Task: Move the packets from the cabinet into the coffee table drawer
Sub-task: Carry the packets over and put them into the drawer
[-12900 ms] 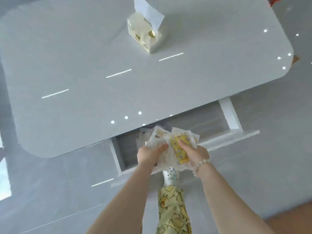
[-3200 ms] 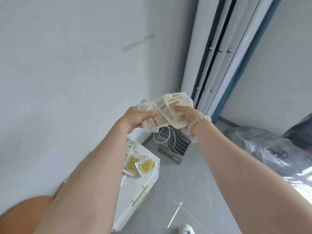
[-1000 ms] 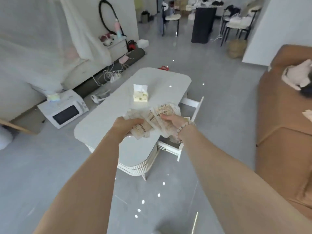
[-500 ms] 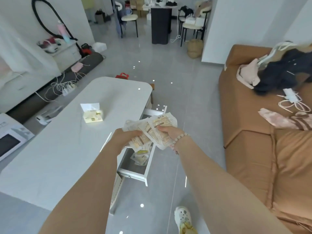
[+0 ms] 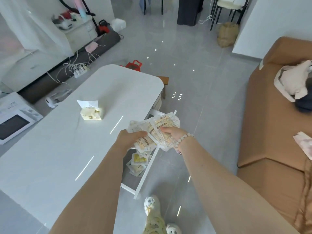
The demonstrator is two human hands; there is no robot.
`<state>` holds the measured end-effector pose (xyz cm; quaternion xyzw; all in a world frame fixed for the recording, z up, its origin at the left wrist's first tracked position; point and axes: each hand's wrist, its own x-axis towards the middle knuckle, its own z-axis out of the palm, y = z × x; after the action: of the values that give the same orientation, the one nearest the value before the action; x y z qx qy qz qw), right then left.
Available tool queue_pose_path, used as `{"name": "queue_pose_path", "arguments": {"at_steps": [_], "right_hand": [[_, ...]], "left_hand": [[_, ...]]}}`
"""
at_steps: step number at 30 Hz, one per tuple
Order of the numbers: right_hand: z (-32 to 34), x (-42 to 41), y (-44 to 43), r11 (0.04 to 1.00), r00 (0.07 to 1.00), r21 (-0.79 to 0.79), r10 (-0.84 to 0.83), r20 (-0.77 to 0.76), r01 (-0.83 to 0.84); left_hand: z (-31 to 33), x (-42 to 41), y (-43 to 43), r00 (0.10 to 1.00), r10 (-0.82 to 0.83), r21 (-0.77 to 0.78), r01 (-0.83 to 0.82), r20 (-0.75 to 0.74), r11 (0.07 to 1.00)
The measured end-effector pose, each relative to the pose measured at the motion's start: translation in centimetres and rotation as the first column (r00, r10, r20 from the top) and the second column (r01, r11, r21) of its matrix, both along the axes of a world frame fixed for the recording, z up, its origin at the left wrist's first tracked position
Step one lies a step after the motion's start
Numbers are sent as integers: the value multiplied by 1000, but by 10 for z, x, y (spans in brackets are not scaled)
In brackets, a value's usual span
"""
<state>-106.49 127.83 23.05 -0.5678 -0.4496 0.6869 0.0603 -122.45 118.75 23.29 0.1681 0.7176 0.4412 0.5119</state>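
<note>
Over at the far left, a white microwave (image 5: 15, 125) is sitting on the floor beside the coffee table (image 5: 64, 152). A tissue pack (image 5: 91, 113) is standing on the white tabletop, with one tissue sticking up from it.

Just past the table's right edge, the left hand (image 5: 130, 138) is gripping a fanned bundle of packets (image 5: 157, 129) from its left side. The thumb is curling over the top, and the fingers are hidden beneath. The bundle is hanging in the air above the open drawer (image 5: 146, 173), well clear of it. The drawer is standing pulled out from the table's right side. Loose packets (image 5: 138, 163), some with yellow fronts, are lying in a heap on its floor, partly hidden by the left forearm.

The right hand (image 5: 171, 132) is pinching the bundle's right side, with the thumb lying on the printed face of the uppermost packet and the other fingers underneath. A bead bracelet (image 5: 183, 140) is circling that wrist. Lower down, a patterned shoe (image 5: 151, 204) is resting on the grey tiled floor near the drawer's front panel.

Farther right, a tan sofa (image 5: 270, 141) is running along the edge of the view, with clothing (image 5: 293, 81) lying piled on it.
</note>
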Motion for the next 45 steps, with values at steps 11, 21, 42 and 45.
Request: {"name": "queue_pose_path", "arguments": {"at_steps": [11,21,42,45], "right_hand": [[-63,-62,118,988,969,-142,86,230,-54],[-173,-101,201,974,876,-201,6,482,104],[-491,-168,274,803,643,-83,530,553,-591],[-506,-176,279,769,574,-73,533,622,-635]], "left_hand": [[-90,-51,118,994,92,-223,-75,66,972],[-215,-67,166,984,170,-417,-134,51,899],[-517,-79,217,901,414,-598,-405,-131,692],[-521,-82,219,903,396,-612,-409,-166,677]]}}
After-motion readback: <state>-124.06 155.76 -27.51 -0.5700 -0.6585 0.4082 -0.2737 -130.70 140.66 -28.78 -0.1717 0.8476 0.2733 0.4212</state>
